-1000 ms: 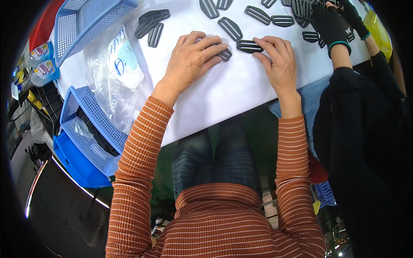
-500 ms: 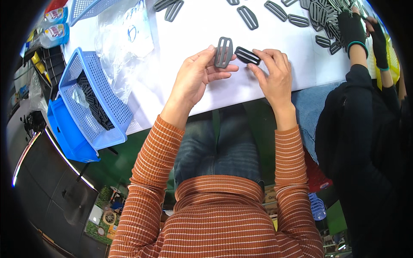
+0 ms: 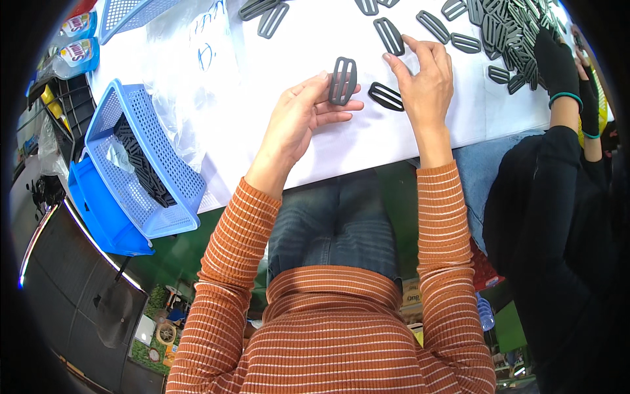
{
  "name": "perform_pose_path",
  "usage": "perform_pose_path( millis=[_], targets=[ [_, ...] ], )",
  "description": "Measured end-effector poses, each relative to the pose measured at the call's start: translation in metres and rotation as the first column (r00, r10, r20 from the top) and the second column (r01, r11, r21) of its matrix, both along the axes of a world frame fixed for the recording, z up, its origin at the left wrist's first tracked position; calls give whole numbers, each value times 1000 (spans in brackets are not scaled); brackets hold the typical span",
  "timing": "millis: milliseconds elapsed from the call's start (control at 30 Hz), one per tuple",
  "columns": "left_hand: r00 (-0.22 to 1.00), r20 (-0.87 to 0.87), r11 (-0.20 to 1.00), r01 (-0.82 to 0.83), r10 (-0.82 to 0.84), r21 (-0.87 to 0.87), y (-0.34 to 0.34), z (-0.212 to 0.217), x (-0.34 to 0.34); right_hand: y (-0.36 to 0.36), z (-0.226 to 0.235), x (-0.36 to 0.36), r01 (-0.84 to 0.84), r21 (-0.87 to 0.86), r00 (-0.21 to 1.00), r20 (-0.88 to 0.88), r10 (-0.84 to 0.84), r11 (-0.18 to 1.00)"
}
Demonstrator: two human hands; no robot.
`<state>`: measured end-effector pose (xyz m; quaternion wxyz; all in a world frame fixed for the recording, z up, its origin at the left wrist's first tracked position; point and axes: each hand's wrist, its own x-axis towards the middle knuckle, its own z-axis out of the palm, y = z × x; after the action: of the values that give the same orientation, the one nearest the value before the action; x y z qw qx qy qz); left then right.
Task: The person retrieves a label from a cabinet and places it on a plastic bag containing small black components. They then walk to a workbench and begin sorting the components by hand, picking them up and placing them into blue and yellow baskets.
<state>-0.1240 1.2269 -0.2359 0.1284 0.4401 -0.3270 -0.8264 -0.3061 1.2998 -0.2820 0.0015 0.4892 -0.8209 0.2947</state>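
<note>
A: What is the left hand (image 3: 298,121) holding?
B: A dark grey plastic buckle (image 3: 342,81), an oblong frame with two slots and a middle bar. Its fingers pinch the buckle's lower end and hold it upright just above the white bench (image 3: 341,141).
A: What has changed from a second ago?
B: Then both hands pressed flat on buckles lying on the bench. Now this one is lifted clear, so a piece has been picked up for handling.
A: And the right hand (image 3: 426,82)?
B: Its fingers are spread wide and hold nothing. They rest on the bench just right of a second buckle (image 3: 386,96) that lies flat.
A: Around them?
B: Far right sits a pile of buckles (image 3: 508,26), with another person's black-gloved hand (image 3: 556,62) on it. At left, a blue basket (image 3: 141,161) holds more buckles.
</note>
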Motion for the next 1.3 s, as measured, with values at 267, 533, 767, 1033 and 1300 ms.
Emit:
perform_pose_path(
  millis=[267, 533, 767, 1033, 1300],
  targets=[
    [965, 222, 974, 174, -140, -142, -14, -11, -3, 6, 16, 7, -12, 38, 987, 159, 6, 999],
    [777, 620, 444, 595, -107, -670, -20, -1, -14, -35, 26, -24, 133, 109, 945, 287, -159, 985],
    [818, 574, 358, 547, -37, -757, -31, -9, -16, -97, 31, -27, 262, 235, 951, 102, -292, 936],
    [855, 512, 502, 480, -84, -720, -39, -4, -12, -68, 20, -51, 143, 409, 869, 384, -313, 901],
    [845, 529, 504, 492, -81, -710, -42, -7, -14, -64, 18, -12, 114, 100, 993, -8, -114, 988]
  ],
)
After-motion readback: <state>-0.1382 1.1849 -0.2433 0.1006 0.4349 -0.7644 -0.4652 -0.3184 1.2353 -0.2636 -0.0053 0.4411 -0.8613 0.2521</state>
